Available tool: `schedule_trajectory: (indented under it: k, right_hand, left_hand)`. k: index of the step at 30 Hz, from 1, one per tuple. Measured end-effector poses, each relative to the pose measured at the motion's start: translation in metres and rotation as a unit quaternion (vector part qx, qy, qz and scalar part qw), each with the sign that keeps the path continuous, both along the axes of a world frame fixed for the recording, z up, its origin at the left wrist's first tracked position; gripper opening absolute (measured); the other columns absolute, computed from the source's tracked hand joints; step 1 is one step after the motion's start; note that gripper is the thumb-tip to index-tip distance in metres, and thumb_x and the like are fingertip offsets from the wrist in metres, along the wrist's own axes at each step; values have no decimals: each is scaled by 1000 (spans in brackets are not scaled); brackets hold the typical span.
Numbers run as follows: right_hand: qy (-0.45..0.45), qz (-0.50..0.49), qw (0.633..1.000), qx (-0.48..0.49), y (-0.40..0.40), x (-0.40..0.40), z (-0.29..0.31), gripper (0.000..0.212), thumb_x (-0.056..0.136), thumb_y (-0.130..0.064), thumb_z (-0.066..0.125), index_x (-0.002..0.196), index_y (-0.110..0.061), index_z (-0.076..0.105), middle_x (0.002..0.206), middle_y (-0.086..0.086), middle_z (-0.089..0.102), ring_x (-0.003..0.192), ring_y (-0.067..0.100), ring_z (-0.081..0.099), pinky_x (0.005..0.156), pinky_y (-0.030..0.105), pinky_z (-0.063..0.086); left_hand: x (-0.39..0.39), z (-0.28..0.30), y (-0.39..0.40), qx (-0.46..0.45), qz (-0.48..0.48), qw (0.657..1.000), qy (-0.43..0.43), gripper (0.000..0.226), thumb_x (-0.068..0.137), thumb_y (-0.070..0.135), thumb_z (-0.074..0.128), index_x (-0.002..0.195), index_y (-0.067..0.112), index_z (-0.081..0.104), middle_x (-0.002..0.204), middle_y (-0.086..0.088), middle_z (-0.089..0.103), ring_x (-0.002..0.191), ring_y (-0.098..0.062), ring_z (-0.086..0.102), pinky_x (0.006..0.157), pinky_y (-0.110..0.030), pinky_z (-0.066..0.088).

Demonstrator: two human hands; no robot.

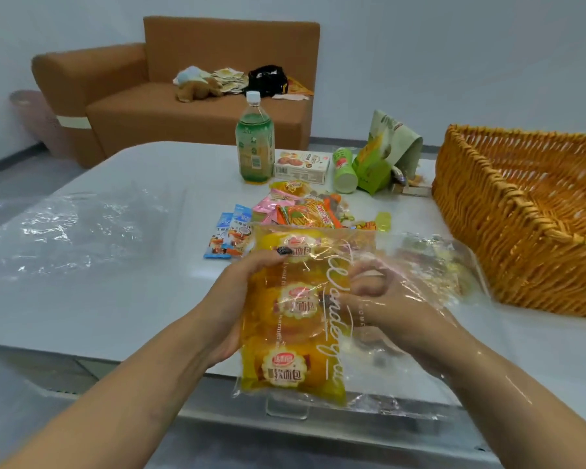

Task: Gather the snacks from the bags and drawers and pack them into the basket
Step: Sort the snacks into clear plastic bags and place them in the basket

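While the white table [149, 184] is lying wide under everything, two bare hands are working just above its near edge. Behind the hands, far back, a brown sofa [197, 96] is sitting by the wall with a stuffed toy [197, 89] and a black bag [267, 79] on its seat. To the right of the hands, a big woven basket [508, 231] is standing on the table, apart from them. To the left of the hands, an empty clear plastic bag [75, 228] is lying flat.

A clear plastic bag with white writing [420, 272] is wrapping over the right hand [379, 299], which is inside it with its fingers curled; I cannot tell if they are holding anything. The left hand [244, 299] is gripping the yellow pack of soft bread [295, 319] from the left side, thumb on top, and this pack is sitting in the mouth of that bag, between both hands.

Past the hands, a tall green drink bottle [254, 147] is standing up. Beside it a cookie box [301, 165], a green tube can [344, 169] lying down, and a green paper bag [383, 154] are waiting. Closer to the hands, a pile of small snack packets [305, 208] is resting, with two blue sachets [232, 235] just past the left hand's thumb.
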State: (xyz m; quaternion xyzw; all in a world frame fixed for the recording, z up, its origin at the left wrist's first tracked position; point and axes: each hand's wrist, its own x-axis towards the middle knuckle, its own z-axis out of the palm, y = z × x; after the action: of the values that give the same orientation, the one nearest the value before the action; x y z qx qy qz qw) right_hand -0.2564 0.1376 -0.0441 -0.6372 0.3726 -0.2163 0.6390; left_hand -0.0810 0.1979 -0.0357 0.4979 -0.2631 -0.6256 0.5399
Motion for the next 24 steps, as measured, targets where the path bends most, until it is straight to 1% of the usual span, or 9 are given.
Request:
schedule_trajectory:
  k: [3,5,7,11,13,16,19,21,24]
  right_hand:
    - [-43,-10,999,1,2,-6,7,9,75,-15,71,71,-23,72,78,1,71,83,19,65,86,38,50]
    - [-41,-8,999,19,0,-5,4,22,85,-4,64,91,-25,68,99,12,71,93,24,66,86,37,55]
    - [-40,19,998,39,0,-3,6,26,90,1,57,109,-16,62,109,13,70,101,25,68,88,35,56]
    - [-78,42,996,17,-3,-1,21,27,91,4,53,112,-7,66,110,12,71,103,28,68,89,37,56]
    - [-124,-16,992,-4,-10,0,32,26,90,6,50,108,-2,66,107,14,72,99,29,70,86,38,57]
    - [-168,-180,969,-26,-32,-3,41,24,91,10,47,99,-1,66,94,16,74,88,30,72,73,35,61]
    - [-85,-286,953,-51,-59,-8,35,22,91,6,50,99,-5,66,93,13,74,80,22,71,70,32,59]
    - [12,-300,951,-73,-73,-9,21,18,89,2,56,93,-11,67,100,13,71,84,20,67,77,37,57]
    - [174,-277,927,-183,-80,1,4,16,83,-8,66,87,-23,62,107,5,66,94,20,61,85,43,53]
  left_hand:
    - [2,-11,9,-14,18,1000,2,43,73,35,63,114,19,64,102,-10,75,90,-28,73,85,-46,55]
    - [5,-15,10,0,18,1000,-7,47,75,38,62,119,18,62,104,-10,75,92,-28,73,84,-45,55]
    - [12,-19,9,15,19,1000,17,51,77,40,62,122,16,61,108,-13,73,96,-31,72,87,-47,54]
    - [28,-22,11,27,52,995,78,56,78,39,63,127,11,61,116,-18,70,105,-36,68,95,-52,50]
    - [36,-19,11,17,92,992,80,53,81,38,61,126,11,62,114,-17,70,102,-34,69,89,-48,54]
    - [53,-15,12,-13,172,981,85,38,94,37,51,116,11,67,106,-14,74,90,-28,73,75,-41,59]
    - [70,-13,12,-35,244,965,94,40,99,40,44,101,14,75,107,-10,74,90,-25,73,73,-40,61]
    - [77,-10,10,-50,275,955,95,41,100,40,42,100,16,74,106,-7,75,89,-23,74,69,-42,61]
    - [83,-5,4,-61,302,947,92,38,102,40,40,107,17,69,105,-5,75,87,-22,74,63,-43,61]
